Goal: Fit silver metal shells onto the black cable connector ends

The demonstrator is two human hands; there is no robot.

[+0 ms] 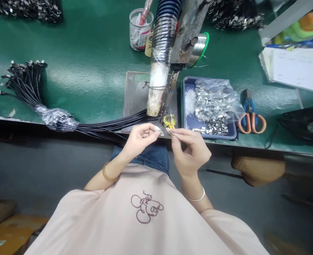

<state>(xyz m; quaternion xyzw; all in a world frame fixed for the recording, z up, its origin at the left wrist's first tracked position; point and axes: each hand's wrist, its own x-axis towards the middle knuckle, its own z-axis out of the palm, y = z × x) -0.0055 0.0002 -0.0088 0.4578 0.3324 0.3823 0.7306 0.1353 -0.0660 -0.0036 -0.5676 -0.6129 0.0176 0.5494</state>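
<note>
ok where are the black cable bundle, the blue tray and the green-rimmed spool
Black cable bundle point(98, 126), head view: bare cables beside plastic wrap
Blue tray point(189, 84), head view: bare upper-left floor
Green-rimmed spool point(199, 49), head view: wound silver wire

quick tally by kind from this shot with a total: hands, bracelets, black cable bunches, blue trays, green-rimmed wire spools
Hands: 2 (left hand, right hand)
Bracelets: 2
Black cable bunches: 3
Blue trays: 1
Green-rimmed wire spools: 1
Total: 9
</note>
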